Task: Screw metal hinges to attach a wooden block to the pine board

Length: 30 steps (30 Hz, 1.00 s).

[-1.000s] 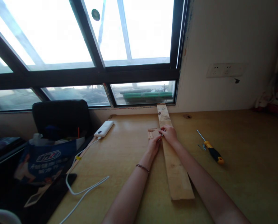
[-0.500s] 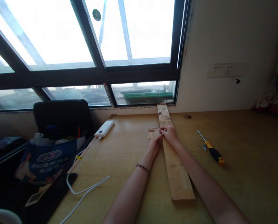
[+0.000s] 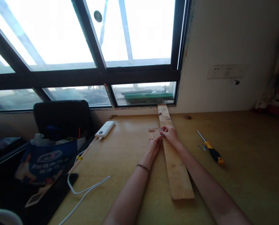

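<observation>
A long wooden board (image 3: 179, 178) lies lengthwise on the table, its far end at the window sill. Against its left side sits a short wood block (image 3: 153, 134). Where the two meet, my left hand (image 3: 155, 143) and my right hand (image 3: 169, 132) come together, fingertips pinched around a small shiny metal piece (image 3: 161, 132). Its exact kind is too small to make out, and the fingers partly cover it. The right hand rests over the board; the left is at the block's near edge.
To the right lie a yellow-and-black screwdriver (image 3: 213, 152) and a few small screws (image 3: 204, 147). A white power bank (image 3: 105, 129) with a white cable (image 3: 90, 189) is on the left. Beyond the table's left edge stand a black chair (image 3: 62, 115) and a blue bag (image 3: 49, 162).
My fingers have shifted very slightly at the metal piece. The board, block and screwdriver appear to stay in place; the view has moved a little.
</observation>
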Each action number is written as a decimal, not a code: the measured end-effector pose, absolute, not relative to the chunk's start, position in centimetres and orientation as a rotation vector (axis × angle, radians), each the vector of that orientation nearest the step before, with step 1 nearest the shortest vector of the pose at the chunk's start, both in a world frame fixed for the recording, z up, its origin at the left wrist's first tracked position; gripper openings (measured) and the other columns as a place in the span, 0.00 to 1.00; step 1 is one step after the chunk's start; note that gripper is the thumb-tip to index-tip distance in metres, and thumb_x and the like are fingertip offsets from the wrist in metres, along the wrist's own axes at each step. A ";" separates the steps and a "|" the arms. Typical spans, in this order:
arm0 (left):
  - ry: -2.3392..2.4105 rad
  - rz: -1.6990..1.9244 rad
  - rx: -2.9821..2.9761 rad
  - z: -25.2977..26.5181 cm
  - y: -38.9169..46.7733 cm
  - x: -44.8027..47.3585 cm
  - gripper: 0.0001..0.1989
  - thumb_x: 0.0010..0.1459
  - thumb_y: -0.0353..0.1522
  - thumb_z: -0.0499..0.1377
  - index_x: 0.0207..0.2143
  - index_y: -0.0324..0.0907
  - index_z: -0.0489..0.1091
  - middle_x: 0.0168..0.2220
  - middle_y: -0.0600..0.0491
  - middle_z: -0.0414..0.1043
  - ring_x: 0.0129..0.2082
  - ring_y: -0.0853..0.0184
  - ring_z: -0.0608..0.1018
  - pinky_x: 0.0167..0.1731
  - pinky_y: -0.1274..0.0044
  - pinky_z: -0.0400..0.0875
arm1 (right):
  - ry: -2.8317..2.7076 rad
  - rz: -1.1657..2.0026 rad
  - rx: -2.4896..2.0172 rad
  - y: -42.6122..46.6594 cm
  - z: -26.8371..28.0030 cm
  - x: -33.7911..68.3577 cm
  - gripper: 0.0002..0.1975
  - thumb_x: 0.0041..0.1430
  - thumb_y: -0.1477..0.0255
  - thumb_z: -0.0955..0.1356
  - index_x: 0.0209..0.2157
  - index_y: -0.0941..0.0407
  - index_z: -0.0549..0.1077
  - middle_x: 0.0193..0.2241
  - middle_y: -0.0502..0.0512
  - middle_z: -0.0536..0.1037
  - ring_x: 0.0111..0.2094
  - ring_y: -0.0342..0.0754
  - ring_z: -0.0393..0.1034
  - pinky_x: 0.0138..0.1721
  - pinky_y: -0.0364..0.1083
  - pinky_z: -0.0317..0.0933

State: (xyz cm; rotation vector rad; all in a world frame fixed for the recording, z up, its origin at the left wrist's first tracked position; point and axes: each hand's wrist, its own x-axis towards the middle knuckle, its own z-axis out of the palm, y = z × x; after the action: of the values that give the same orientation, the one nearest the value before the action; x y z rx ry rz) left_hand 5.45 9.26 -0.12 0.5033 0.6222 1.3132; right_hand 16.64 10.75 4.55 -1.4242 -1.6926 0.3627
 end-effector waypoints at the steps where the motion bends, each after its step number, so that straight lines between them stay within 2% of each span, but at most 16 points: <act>1: 0.629 1.308 0.503 -0.1 9.3 5.4 0.18 0.41 0.23 0.64 0.38 0.36 0.71 0.35 0.47 0.75 0.35 0.67 0.76 0.36 0.78 0.69 | -1.668 0.391 -1.394 10.5 4.8 17.2 0.10 0.47 0.69 0.69 0.33 0.57 0.74 0.28 0.52 0.76 0.25 0.43 0.67 0.29 0.42 0.59; 3: 0.652 1.302 0.486 -0.1 9.3 5.4 0.18 0.41 0.22 0.63 0.38 0.36 0.70 0.35 0.47 0.75 0.35 0.67 0.76 0.36 0.77 0.69 | -1.618 0.403 -1.367 9.5 5.5 19.1 0.12 0.48 0.69 0.68 0.36 0.58 0.73 0.28 0.53 0.76 0.25 0.43 0.67 0.29 0.42 0.60; 6: 0.679 1.307 0.452 -0.2 9.3 5.5 0.16 0.41 0.22 0.63 0.36 0.36 0.70 0.33 0.48 0.75 0.33 0.68 0.77 0.36 0.78 0.70 | -1.576 0.252 -1.465 7.1 6.2 23.9 0.09 0.49 0.69 0.66 0.32 0.57 0.74 0.29 0.54 0.77 0.27 0.44 0.69 0.31 0.43 0.61; 9: 0.686 1.305 0.442 -0.1 9.3 5.5 0.14 0.41 0.21 0.63 0.34 0.36 0.70 0.31 0.49 0.75 0.30 0.69 0.77 0.34 0.78 0.71 | -1.504 0.089 -1.717 4.1 6.1 29.0 0.08 0.51 0.71 0.65 0.30 0.57 0.75 0.30 0.55 0.78 0.28 0.45 0.70 0.32 0.43 0.60; 12: 0.679 1.302 0.440 0.0 9.4 5.5 0.12 0.42 0.21 0.62 0.33 0.36 0.70 0.30 0.50 0.75 0.29 0.69 0.76 0.33 0.78 0.72 | -1.496 0.090 -2.028 2.1 5.4 32.0 0.07 0.50 0.74 0.65 0.28 0.56 0.77 0.28 0.56 0.78 0.31 0.48 0.72 0.32 0.43 0.60; 19: 0.679 1.301 0.438 0.0 9.5 5.5 0.13 0.42 0.21 0.62 0.34 0.35 0.70 0.32 0.49 0.75 0.30 0.68 0.77 0.35 0.77 0.71 | -1.589 0.127 -2.463 1.7 3.9 31.3 0.09 0.51 0.75 0.64 0.32 0.57 0.77 0.32 0.65 0.78 0.35 0.54 0.73 0.29 0.45 0.60; 24: 0.683 1.283 0.444 -0.1 9.5 5.4 0.11 0.42 0.21 0.62 0.32 0.35 0.70 0.31 0.49 0.75 0.30 0.68 0.77 0.35 0.77 0.72 | -1.683 0.095 -2.494 1.7 3.6 30.1 0.13 0.53 0.80 0.60 0.34 0.59 0.76 0.33 0.67 0.77 0.36 0.56 0.73 0.30 0.46 0.61; 30: 0.658 1.280 0.459 -0.3 9.5 5.4 0.09 0.42 0.21 0.62 0.30 0.35 0.71 0.31 0.49 0.75 0.29 0.69 0.76 0.32 0.79 0.71 | -1.658 -0.005 -2.536 1.8 3.4 30.3 0.14 0.55 0.80 0.59 0.36 0.61 0.74 0.35 0.70 0.76 0.36 0.56 0.73 0.31 0.47 0.62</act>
State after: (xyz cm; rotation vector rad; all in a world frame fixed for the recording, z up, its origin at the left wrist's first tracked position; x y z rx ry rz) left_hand 5.38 9.47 -0.31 0.4587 0.6580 1.2797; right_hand 30.28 1.79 3.35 -2.5355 -1.6579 -0.0054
